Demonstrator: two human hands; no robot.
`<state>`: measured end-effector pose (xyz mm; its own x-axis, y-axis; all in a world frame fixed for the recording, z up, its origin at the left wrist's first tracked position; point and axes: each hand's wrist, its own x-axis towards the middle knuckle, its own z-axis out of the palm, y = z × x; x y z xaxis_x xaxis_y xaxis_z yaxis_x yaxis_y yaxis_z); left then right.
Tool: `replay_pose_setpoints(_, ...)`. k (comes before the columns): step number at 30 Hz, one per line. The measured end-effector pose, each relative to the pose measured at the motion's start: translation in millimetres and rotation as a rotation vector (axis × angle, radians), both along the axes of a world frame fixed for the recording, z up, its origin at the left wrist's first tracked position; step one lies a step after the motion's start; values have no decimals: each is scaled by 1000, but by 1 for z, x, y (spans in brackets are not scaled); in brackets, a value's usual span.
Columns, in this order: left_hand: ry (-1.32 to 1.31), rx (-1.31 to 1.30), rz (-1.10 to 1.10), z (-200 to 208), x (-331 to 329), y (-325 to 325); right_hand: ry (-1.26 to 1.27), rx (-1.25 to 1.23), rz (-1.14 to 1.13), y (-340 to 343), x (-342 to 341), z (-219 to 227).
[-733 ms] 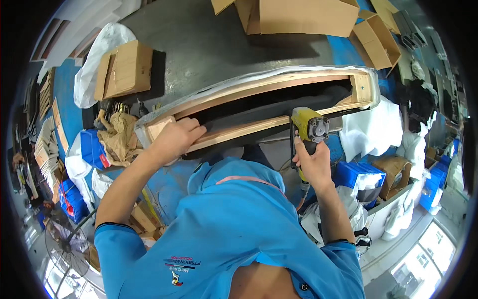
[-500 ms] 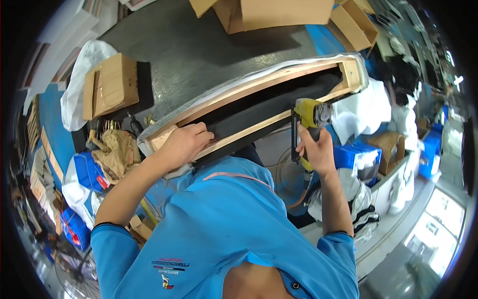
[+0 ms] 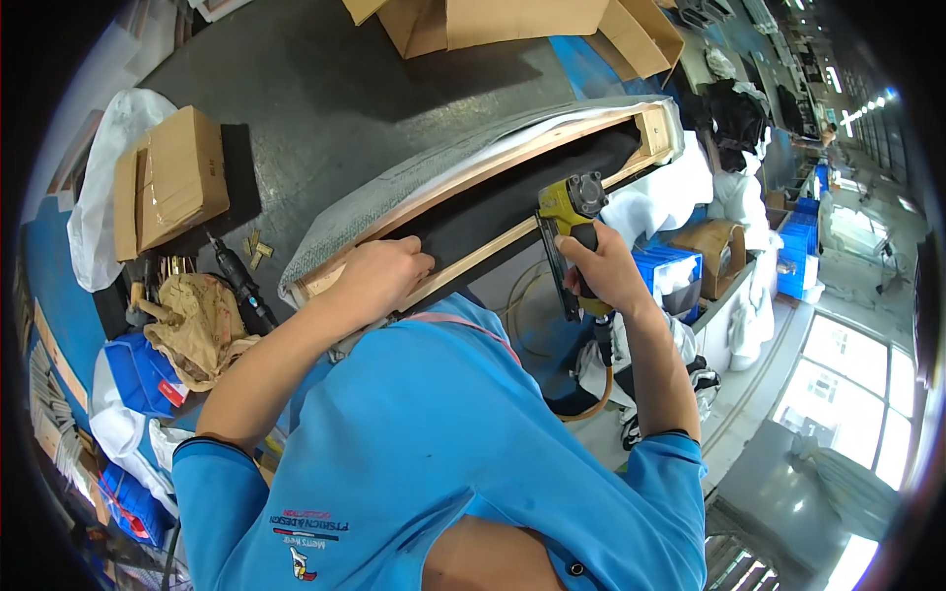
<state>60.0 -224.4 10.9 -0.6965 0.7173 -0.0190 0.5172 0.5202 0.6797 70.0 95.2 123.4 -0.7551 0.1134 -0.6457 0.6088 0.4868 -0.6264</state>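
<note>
A long wooden frame wrapped in grey fabric lies across the dark workbench, its hollow side lined with black cloth. My left hand presses flat on the black cloth and the frame's near rail at its left end. My right hand grips a yellow pneumatic staple gun, whose nose rests against the near wooden rail about the middle of the frame. An air hose hangs from the gun's handle. My blue shirt fills the lower part of the view.
A closed cardboard box and open cartons stand on the bench. A black tool, crumpled brown paper and staple strips lie at the left. Blue bins and white wrapped bundles crowd the floor at right.
My view has shifted, so the frame sits more to the right and steeper. The staple gun stays on the near rail and my left hand stays on the frame's left end.
</note>
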Motion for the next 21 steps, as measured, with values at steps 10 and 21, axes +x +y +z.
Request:
replay_pose_setpoints(10, 2, 41, 11, -1, -1, -4, -71, -133, -4, -52, 18, 8)
replay_pose_setpoints(21, 308, -119, 128, 9, 6, -4, -50, -207, 58, -69, 34, -2)
